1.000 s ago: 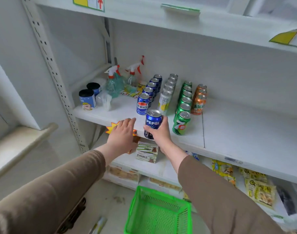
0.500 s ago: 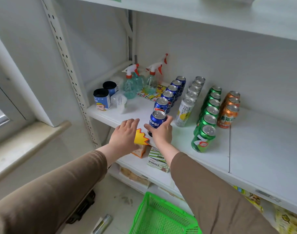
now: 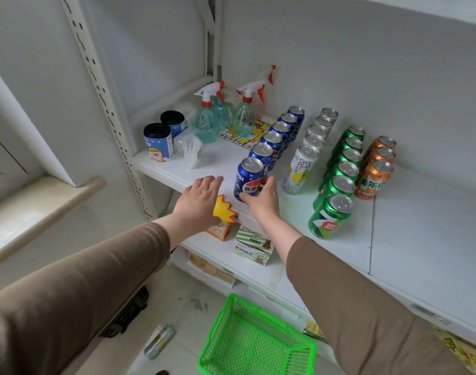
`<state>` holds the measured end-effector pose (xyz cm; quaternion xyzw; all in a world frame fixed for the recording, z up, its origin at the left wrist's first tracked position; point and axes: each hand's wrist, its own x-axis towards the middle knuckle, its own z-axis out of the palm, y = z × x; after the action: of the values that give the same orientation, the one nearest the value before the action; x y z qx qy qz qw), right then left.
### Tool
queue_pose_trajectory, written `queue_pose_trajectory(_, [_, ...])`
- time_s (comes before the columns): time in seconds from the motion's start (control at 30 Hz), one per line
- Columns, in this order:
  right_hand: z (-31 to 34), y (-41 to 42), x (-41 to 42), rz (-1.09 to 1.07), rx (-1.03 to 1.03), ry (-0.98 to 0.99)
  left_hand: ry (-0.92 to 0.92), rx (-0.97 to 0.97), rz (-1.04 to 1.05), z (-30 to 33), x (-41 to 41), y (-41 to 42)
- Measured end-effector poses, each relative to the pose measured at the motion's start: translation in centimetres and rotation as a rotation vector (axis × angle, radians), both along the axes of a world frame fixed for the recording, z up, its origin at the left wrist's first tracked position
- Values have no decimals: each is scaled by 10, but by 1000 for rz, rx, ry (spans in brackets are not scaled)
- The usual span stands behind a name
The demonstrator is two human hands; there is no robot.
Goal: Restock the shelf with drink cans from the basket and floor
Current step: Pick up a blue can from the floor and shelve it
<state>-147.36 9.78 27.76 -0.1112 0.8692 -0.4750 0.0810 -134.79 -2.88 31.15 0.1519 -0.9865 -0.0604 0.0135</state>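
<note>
right hand [image 3: 261, 201]: fingers and thumb curled round the front blue pepsi can [image 3: 248, 178], which stands upright at the front edge of the shelf [image 3: 409, 226], at the head of the blue row.
left hand [image 3: 197, 203]: flat, fingers straight, holding nothing, resting palm-down on the shelf edge just left of the can, beside a yellow starburst tag [image 3: 223, 209].
blue row [image 3: 281, 132]: more pepsi cans lined up behind the held one, running toward the back wall.
other rows: white cans [image 3: 303, 166], then green cans [image 3: 331, 215], then orange cans [image 3: 374, 175], side by side to the right.
left end of shelf: two spray bottles [image 3: 208, 115] and two dark-topped rolls [image 3: 158, 142].
basket [image 3: 254, 343]: green, on the floor below; no cans visible inside.
floor [image 3: 188, 315]: one silver can [image 3: 159, 341] lies on its side just left of the basket.
</note>
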Motion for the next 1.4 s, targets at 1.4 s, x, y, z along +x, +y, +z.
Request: queue_pose_trajectory(1.4, [-72, 14, 192, 244, 615, 529, 12, 36, 31, -90, 175, -34])
